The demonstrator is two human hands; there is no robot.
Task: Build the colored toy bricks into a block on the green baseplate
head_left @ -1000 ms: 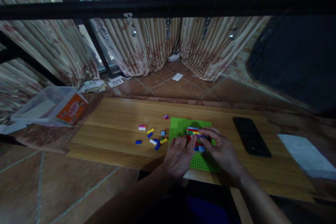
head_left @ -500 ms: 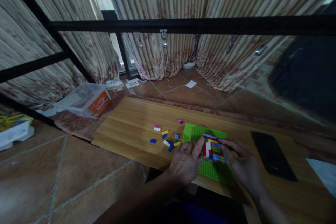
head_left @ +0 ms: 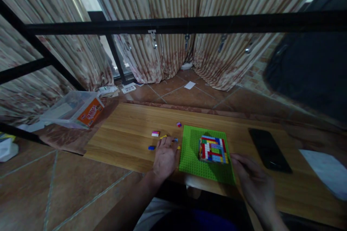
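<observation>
While the left hand (head_left: 165, 157) lies flat over loose bricks (head_left: 151, 147), the right hand (head_left: 253, 180) blurs — grip unreadable.

Left hand (head_left: 165, 157) sits palm-down over the loose bricks (head_left: 155, 134), so whatever lies beneath it is hidden and there's no telling whether the fingers pinch one; right hand (head_left: 255, 180) is smeared with blur, fingers impossible to sort out, its forearm gone off the bottom edge. White sheet (head_left: 324, 173) runs out past the right edge; the dark shape (head_left: 311, 68) up right is blurred and cut off too; the orange label (head_left: 90, 112) on the plastic box (head_left: 65, 106) is too small to read.
</observation>
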